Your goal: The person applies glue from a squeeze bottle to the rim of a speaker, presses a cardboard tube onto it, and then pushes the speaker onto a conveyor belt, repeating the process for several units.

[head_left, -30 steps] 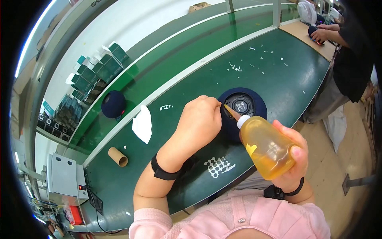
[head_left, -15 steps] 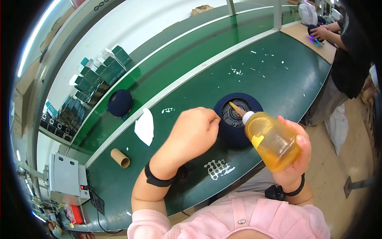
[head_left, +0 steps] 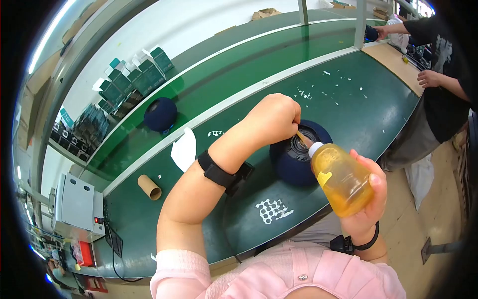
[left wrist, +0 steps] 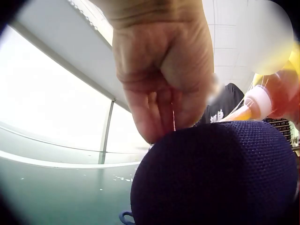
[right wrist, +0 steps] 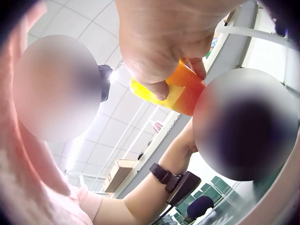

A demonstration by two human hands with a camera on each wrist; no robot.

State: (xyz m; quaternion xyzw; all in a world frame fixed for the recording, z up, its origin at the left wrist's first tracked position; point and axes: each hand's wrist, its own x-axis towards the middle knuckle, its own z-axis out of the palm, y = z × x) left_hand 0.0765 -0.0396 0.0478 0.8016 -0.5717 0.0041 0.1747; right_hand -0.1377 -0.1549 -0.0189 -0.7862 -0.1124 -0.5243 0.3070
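A dark blue, fabric-covered round speaker (head_left: 294,167) stands on the green table, its black recessed face (head_left: 300,145) upward. My right hand (head_left: 367,202) grips a squeeze bottle (head_left: 343,179) of amber liquid, tilted so its narrow nozzle (head_left: 304,139) points into that face. My left hand (head_left: 274,119) is over the speaker's far left edge, fingers curled down beside the nozzle tip. In the left wrist view, the fingers (left wrist: 161,110) reach behind the top of the speaker (left wrist: 211,173); their tips are hidden, and nothing held shows.
Left of my left arm lie a white sheet (head_left: 183,150) and a cardboard tube (head_left: 149,187). A punched white sticker sheet (head_left: 271,211) lies near the front edge. Another blue speaker (head_left: 161,114) sits beyond the rail. A person (head_left: 433,84) stands at the far right.
My left hand has moved up and right, from beside the speaker to over its edge, close to the nozzle tip. My right hand still holds the bottle tilted. The person at right has reached toward the back.
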